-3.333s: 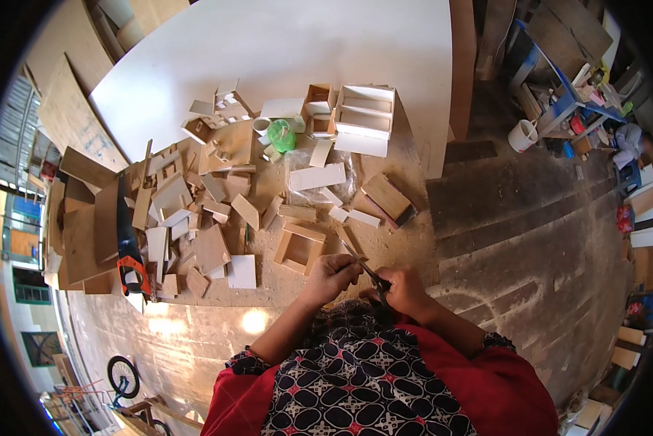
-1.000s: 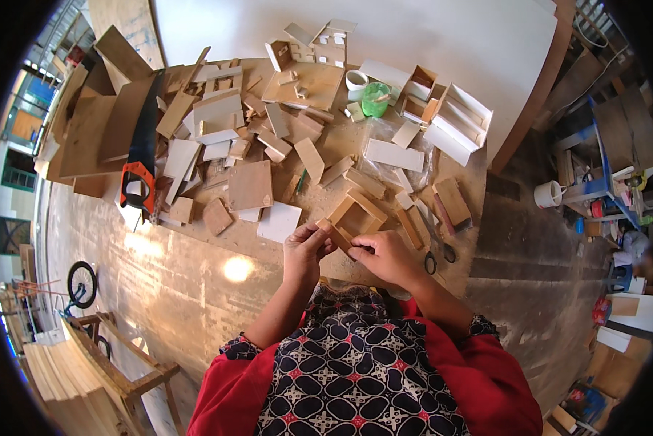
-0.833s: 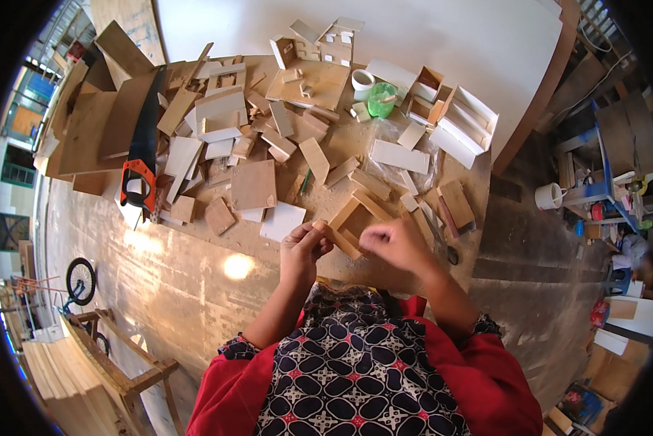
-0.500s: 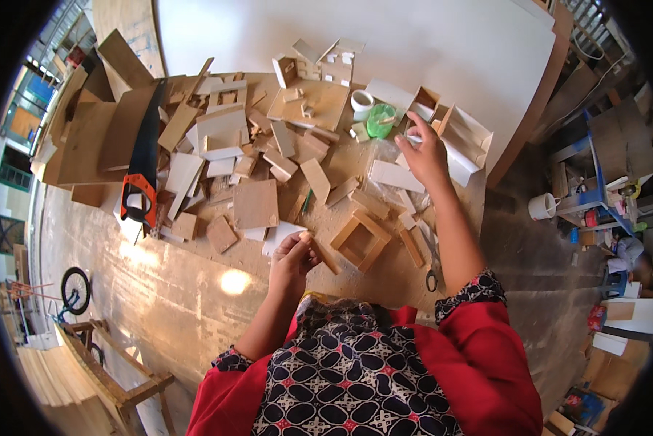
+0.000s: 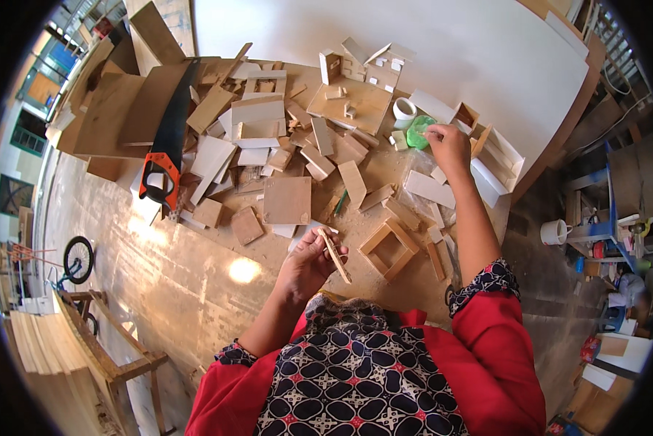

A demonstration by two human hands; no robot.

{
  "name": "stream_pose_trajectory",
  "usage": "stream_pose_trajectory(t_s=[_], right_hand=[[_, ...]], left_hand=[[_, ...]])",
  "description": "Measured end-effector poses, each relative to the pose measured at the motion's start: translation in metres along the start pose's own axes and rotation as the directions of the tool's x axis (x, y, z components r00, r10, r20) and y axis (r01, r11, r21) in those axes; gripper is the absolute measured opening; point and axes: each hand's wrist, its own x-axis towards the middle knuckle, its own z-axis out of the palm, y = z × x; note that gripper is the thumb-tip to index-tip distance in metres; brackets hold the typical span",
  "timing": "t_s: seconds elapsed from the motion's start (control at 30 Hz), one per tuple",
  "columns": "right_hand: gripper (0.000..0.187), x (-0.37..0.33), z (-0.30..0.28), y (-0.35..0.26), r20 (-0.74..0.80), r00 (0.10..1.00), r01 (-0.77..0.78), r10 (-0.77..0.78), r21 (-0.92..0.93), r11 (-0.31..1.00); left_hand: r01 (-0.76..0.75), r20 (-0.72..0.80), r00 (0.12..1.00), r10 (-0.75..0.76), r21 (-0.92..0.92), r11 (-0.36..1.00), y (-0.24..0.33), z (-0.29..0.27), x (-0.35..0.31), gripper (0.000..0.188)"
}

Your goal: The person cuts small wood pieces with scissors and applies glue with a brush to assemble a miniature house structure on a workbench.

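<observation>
My left hand (image 5: 308,267) is closed round a narrow wooden strip (image 5: 337,256), held tilted above the near edge of the work table. Farther off on the right, my right hand (image 5: 451,149) reaches to the rim of a small crumpled green plastic container (image 5: 418,133). Its fingers are pinched together there, and whatever they hold is too small to make out. Just left of the green container stands a white cup (image 5: 405,112). Below the right forearm lies an open wooden frame (image 5: 389,249).
Wood offcuts (image 5: 286,200) lie heaped across the table's left and middle. A handsaw with an orange handle (image 5: 159,179) rests on the left. At the back is a small wooden house model (image 5: 352,102); a white open box (image 5: 502,156) stands at the right.
My right hand has come down to the green container, and its spread fingers have pinched together. My left hand has turned the wooden strip more into view. The whole view has shifted.
</observation>
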Motion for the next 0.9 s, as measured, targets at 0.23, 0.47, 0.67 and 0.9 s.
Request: stream_pose_trajectory(t_s=[0.23,0.47,0.67,0.9], right_hand=[[0.022,-0.004,-0.008,-0.01,0.01,0.999,-0.029,0.03,-0.089,0.996],[0.023,-0.001,-0.003,0.003,0.069,0.997,0.03,-0.021,-0.129,0.991],[0.021,-0.002,-0.013,0.004,-0.091,0.994,0.052,-0.057,-0.048,0.997],[0.02,-0.048,-0.066,-0.019,-0.289,0.955,0.079,0.069,0.47,0.879]], left_hand=[[-0.025,-0.206,0.978,0.036,0.057,0.998,0.0,0.004,0.006,0.014],[-0.011,-0.308,0.95,0.055,0.144,0.99,-0.011,-0.009,0.016,0.01],[-0.02,-0.308,0.947,0.093,0.23,0.973,-0.019,0.009,0.017,0.004],[-0.3,-0.032,0.913,0.407,0.625,0.721,-0.029,0.024,0.01,0.029]])
